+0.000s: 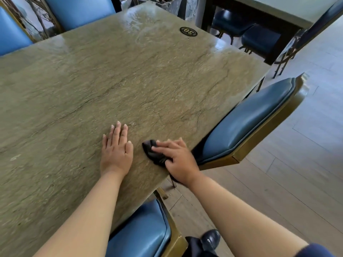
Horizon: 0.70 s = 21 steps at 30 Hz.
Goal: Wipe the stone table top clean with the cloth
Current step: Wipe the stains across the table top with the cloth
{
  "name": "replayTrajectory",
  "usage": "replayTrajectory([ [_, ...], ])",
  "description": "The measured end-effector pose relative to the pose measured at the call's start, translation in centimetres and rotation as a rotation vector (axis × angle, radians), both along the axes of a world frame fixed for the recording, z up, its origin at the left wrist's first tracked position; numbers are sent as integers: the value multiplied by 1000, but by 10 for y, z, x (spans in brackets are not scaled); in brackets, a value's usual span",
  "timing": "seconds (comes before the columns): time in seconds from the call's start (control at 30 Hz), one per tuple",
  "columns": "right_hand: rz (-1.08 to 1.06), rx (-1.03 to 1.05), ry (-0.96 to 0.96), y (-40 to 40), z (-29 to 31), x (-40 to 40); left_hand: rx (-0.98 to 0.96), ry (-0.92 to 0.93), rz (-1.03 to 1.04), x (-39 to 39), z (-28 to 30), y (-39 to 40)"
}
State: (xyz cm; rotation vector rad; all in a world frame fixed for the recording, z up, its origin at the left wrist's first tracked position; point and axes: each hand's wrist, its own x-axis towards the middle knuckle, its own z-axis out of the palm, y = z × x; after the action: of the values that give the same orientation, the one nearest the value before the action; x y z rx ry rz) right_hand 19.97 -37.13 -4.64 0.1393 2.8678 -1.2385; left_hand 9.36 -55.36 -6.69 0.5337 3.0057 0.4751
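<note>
cloth (155, 154) under right hand (178, 160), on table (130, 80)

Two hands (116, 154) (179, 160), one cloth (154, 153), one stone table (130, 80), four blue chairs (248, 121), one number badge (188, 31)

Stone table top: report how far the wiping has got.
Done, apparently: the far end of the stone table top by the black number disc shows wet, glossy streaks. In hand: the right hand presses the dark cloth near the near corner; the left hand lies flat beside it. Left: the middle and left side look matt, with a pale smear.
</note>
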Motion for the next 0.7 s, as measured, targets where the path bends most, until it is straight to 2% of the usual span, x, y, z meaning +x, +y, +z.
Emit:
replayTrajectory([
  [0.1,114,231,20,-13,-1,21,227,-44,151,-4,8,9],
  [0.17,75,374,13,-8,-4,8,221,-47,174,-6,12,23],
  [0.27,-189,440,-89,11,-6,-39,-37,-95,90,-6,10,42],
  [0.33,-356,478,-160,31,-7,-71,-181,-65,85,-5,4,46],
  [0.5,-834,470,-286,90,-8,-120,-205,-43,96,-7,-2,46],
  [0.57,-955,427,-314,104,-7,-127,-223,-36,85,-8,-3,46],
  [0.63,-902,420,-323,104,-7,-127,-234,-39,75,-8,-3,44],
  [0.7,-727,457,-287,89,-5,-119,-240,-47,68,-8,-2,44],
])
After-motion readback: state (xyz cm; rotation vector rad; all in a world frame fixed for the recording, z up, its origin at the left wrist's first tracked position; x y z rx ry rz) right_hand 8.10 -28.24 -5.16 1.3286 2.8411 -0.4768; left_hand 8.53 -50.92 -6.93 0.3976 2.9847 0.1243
